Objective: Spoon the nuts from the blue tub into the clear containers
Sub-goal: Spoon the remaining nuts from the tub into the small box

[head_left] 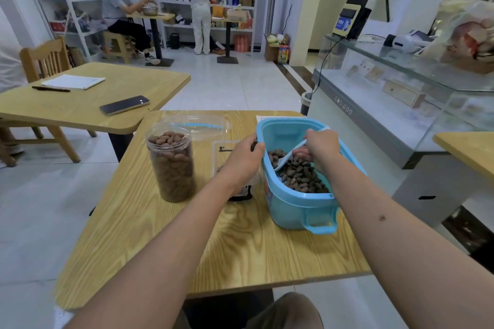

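A: How far along?

B: The blue tub (296, 203), at the table's (240, 256) right edge, holds a good heap of nuts (302, 176), so plenty is left. The tall jar (171, 165) toward the left edge looks full.

A: The other container?

B: A low clear box (227, 148) between them, mostly hidden; fill unclear.

A: Hands?

B: Left hand (244, 159) grips the tub's rim. Right hand (319, 145) clasps the scoop (290, 153), dipped among the nuts.

L hand (244, 159) curled in grip, R hand (319, 145) fisted, both forearms extended fwd
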